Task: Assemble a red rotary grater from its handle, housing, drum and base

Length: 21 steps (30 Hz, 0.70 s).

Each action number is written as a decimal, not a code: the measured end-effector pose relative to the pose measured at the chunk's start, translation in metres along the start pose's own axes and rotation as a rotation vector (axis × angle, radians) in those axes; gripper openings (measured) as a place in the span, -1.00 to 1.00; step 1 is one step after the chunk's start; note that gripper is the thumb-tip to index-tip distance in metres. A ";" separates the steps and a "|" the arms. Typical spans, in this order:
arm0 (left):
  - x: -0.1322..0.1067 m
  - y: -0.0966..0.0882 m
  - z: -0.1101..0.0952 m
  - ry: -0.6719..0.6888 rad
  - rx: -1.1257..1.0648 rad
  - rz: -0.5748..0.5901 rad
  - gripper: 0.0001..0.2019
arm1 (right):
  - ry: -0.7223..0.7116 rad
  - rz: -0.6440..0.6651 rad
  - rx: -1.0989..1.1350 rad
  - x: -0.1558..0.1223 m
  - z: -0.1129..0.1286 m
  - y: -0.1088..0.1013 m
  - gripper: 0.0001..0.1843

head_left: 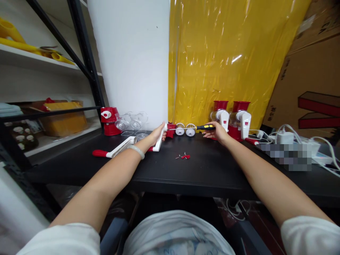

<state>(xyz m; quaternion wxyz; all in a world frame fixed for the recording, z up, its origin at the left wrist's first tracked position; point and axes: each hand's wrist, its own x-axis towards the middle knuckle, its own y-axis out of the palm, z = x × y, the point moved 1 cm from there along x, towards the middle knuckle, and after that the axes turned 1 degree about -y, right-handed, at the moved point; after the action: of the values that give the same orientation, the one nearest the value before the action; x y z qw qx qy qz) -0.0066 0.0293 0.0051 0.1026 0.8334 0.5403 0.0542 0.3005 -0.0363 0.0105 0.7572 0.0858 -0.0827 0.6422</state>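
Observation:
My left hand is wrapped round a white crank handle with a red grip, held above the black table. In my right hand is a screwdriver with a black and yellow handle. Its shaft lies level and points left, and the tip meets the upper end of the crank handle. Small screws and a red plastic piece lie on the table below. A second white crank handle with a red grip rests left of my left forearm. Two round white-and-clear parts stand behind the screwdriver.
Two red and white hand-crank graters stand at the back right. A red grater body and clear plastic parts are at the back left. White chargers and cables lie on the right. Shelving borders the left side.

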 end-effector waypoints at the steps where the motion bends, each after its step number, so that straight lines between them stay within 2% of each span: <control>1: 0.000 0.000 0.000 -0.001 0.003 -0.005 -0.51 | 0.003 -0.006 0.014 0.000 0.001 0.000 -0.79; 10: -0.002 0.002 0.001 -0.009 0.011 -0.003 -0.50 | 0.001 -0.088 -0.034 0.002 0.001 0.002 -0.79; 17: -0.001 0.001 0.000 -0.005 0.006 0.003 -0.51 | -0.043 -0.049 -0.056 0.003 -0.002 0.000 -0.90; 21: -0.002 0.001 0.000 -0.007 -0.002 0.008 -0.50 | -0.102 -0.018 -0.067 0.005 -0.006 -0.003 -0.81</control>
<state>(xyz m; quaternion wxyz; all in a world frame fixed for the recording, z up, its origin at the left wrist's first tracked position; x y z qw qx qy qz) -0.0060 0.0270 0.0055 0.1051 0.8357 0.5365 0.0522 0.3039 -0.0307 0.0061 0.7602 0.0939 -0.1417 0.6270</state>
